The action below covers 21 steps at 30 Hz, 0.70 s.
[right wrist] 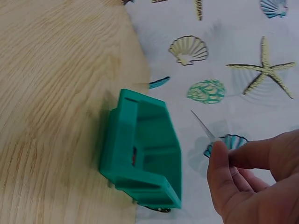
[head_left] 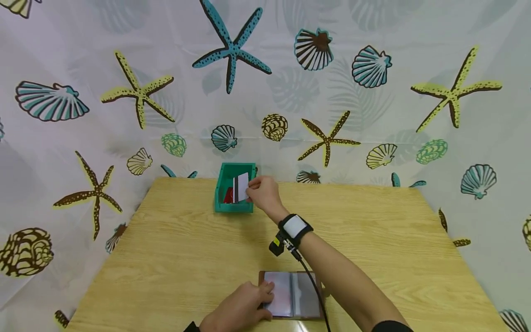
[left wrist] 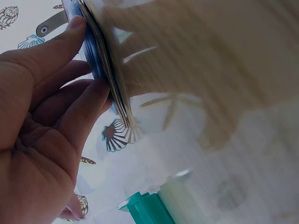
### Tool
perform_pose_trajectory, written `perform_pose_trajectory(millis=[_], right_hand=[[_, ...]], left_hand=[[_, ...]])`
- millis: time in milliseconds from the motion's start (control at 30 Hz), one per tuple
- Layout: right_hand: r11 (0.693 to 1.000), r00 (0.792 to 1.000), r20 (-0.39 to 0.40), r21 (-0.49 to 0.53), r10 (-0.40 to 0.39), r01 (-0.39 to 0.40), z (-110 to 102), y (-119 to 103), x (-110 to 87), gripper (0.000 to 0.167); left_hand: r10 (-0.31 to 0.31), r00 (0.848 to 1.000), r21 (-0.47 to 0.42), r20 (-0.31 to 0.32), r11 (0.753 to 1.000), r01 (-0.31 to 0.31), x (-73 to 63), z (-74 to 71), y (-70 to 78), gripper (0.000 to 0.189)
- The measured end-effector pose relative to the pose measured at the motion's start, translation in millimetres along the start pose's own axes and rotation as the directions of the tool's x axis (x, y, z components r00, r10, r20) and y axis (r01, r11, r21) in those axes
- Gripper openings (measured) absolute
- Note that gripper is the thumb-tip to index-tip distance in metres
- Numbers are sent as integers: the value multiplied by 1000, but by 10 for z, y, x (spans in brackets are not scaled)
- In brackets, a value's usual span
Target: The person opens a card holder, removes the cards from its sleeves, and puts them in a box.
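My right hand (head_left: 266,196) pinches a white card (head_left: 243,186) with a dark stripe, over the green bin (head_left: 234,208) at the table's back. The right wrist view has that card (right wrist: 202,123) nearly edge-on between thumb and fingers. A red item (head_left: 228,195) lies inside the bin. Near the front, an open card holder (head_left: 306,295) with clear sleeves lies under my left hand (head_left: 242,306), which grips its left edge. From the left wrist, its layered pages (left wrist: 99,51) show between thumb and fingers, and a snap strap (left wrist: 51,23) sticks out.
The wooden table (head_left: 178,240) reaches back to a white curtain (head_left: 249,106) printed with starfish and shells. A black cable (head_left: 311,276) runs from the right wrist's camera (head_left: 277,246) down across the card holder.
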State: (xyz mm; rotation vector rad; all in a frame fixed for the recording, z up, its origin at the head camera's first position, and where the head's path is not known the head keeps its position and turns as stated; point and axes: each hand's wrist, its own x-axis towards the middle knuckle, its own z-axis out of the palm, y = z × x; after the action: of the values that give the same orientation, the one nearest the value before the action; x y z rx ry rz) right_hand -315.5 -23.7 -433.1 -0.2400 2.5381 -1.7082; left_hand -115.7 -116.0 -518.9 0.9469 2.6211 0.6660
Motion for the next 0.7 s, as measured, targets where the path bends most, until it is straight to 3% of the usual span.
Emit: perform_pose_trajectory(millis=[100, 233, 300, 367, 500, 600, 700], right_hand=[[993, 998, -11, -101, -67, 66, 240, 41, 98, 14], [952, 983, -26, -255, -184, 172, 496, 140, 198, 19], [932, 978, -30, -311, -206, 186, 582, 192, 226, 23], [932, 980, -47, -320, -193, 168, 641, 242, 244, 24], [956, 984, -92, -266, -156, 127, 706, 302, 273, 33], [966, 982, -92, -216, -164, 141, 732, 328, 296, 51], [975, 986, -68, -170, -154, 141, 742, 354, 312, 58]], left_hand=[[33, 999, -37, -11, 999, -34, 24, 110, -144, 18], [101, 994, -61, -50, 993, -104, 90, 398, -450, 22], [133, 989, -65, -64, 988, -137, 121, 510, -560, 20], [142, 988, -75, -61, 986, -146, 133, 540, -584, 19], [122, 992, -113, -39, 986, -126, 102, 424, -460, 15], [115, 993, -88, -31, 989, -118, 54, 257, -297, 14], [115, 993, -46, -33, 992, -116, 9, 108, -149, 11]])
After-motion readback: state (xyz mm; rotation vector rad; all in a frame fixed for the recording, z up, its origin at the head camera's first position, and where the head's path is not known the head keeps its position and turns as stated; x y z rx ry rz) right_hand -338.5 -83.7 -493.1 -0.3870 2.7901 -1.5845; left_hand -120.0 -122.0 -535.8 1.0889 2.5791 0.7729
